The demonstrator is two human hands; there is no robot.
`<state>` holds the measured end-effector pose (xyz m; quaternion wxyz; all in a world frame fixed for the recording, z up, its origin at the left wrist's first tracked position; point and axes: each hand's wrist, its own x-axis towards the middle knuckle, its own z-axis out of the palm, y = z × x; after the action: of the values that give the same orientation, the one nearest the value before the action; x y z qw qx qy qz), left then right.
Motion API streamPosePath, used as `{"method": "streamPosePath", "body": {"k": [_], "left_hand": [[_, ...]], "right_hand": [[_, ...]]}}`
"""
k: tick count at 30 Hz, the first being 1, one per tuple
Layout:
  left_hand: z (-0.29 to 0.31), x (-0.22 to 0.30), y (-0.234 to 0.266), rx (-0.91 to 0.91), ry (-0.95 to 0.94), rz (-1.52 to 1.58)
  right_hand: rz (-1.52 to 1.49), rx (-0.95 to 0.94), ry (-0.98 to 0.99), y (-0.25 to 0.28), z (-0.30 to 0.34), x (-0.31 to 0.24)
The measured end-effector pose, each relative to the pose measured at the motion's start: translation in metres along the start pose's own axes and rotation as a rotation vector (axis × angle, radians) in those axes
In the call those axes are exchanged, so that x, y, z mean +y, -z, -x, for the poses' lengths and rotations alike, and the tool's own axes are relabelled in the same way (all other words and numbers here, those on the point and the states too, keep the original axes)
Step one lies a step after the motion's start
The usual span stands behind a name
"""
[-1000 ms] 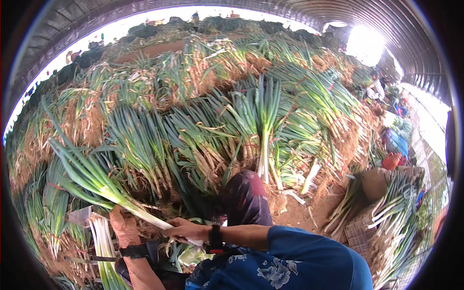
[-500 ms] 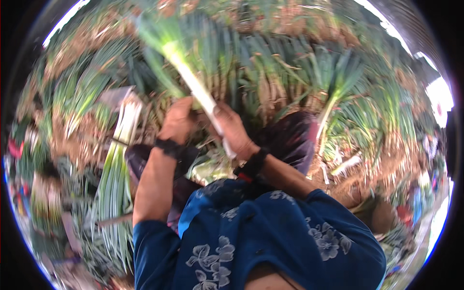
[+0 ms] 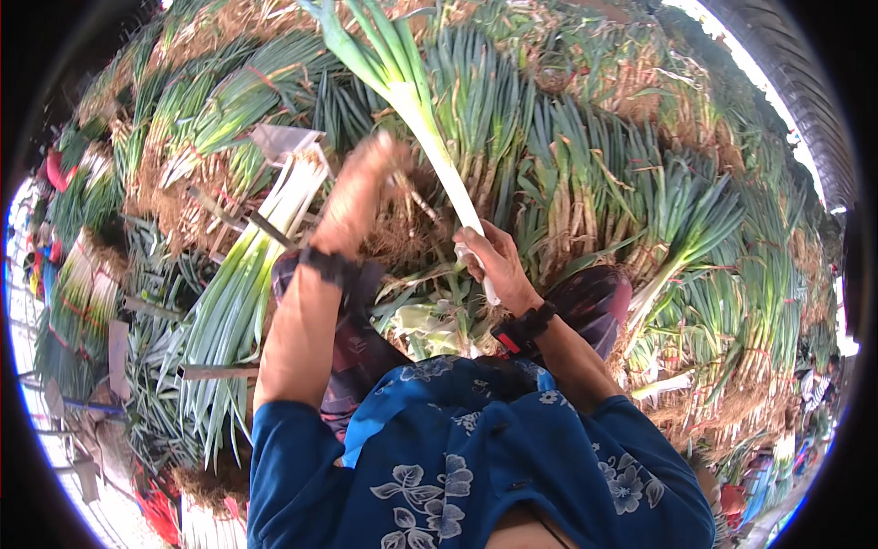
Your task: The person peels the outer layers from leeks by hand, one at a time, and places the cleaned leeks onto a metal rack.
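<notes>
My right hand (image 3: 500, 265) grips a leek (image 3: 443, 169) around the lower part of its white shaft. The leek slants up and to the left, its green leaves fanned out at the far end. My left hand (image 3: 373, 165) is raised to the left of the leek, apart from it and smeared by motion, so its fingers cannot be read. A thin pale strip (image 3: 421, 200) shows just beside that hand; I cannot tell whether the hand holds it. Between my knees lie pale green leaf scraps (image 3: 422, 328).
Trimmed leeks (image 3: 236, 265) lie across a wooden rack (image 3: 219, 371) at my left. Bundled leeks (image 3: 567, 169) with earthy roots are packed ahead and to the right. A loose leek piece (image 3: 665, 386) lies near my right knee.
My left hand has come off the leek and moved up and away from it. My right hand has shifted right with the leek still in its grip. The view has turned slightly.
</notes>
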<state>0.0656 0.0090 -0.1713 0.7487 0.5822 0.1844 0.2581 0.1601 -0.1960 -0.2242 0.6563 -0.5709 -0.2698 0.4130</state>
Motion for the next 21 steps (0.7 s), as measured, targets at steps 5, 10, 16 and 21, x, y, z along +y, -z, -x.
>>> {"method": "streamPosePath", "body": {"k": [5,10,16,21], "left_hand": [[-0.039,0.008,0.027,0.185,0.021,0.217],[-0.039,-0.014,0.010,0.107,0.039,0.130],[-0.033,-0.021,0.005,0.039,0.023,0.024],[-0.038,-0.029,0.019,0.014,0.028,-0.020]], "right_hand": [[0.160,-0.121,-0.103,0.017,-0.012,0.037],[0.495,0.049,0.257,0.021,-0.071,0.028],[0.214,-0.011,0.038,-0.013,-0.102,-0.023],[0.198,-0.128,-0.059,-0.012,-0.118,-0.024]]}}
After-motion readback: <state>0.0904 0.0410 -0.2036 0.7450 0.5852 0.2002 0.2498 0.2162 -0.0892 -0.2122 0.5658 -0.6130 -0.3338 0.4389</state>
